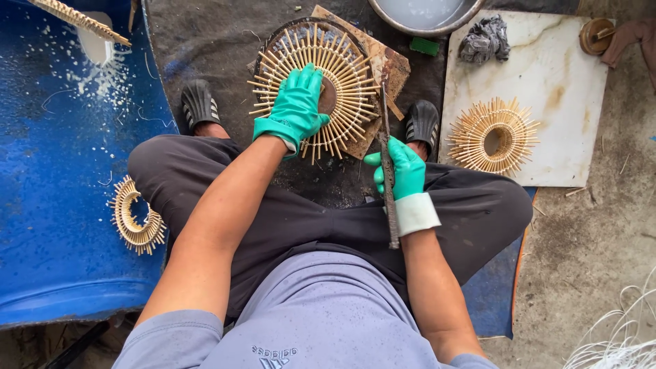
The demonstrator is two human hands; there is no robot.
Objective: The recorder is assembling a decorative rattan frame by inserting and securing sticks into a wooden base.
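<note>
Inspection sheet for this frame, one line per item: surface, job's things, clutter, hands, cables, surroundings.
Surface: dark mat on the ground, with a worn wooden board under the work.
Job's things: round bamboo-stick sunburst piece lying flat on the board; long dark metal blade.
Clutter: finished sunburst ring on a white slab; grey rag; metal basin; another ring on a blue tarp.
Hands: left hand, green-gloved, presses on the sunburst piece; right hand, green-gloved, grips the blade.
Cables: nothing seen; white strands at lower right.
Surroundings: bare concrete ground; person seated, black sandals.
</note>
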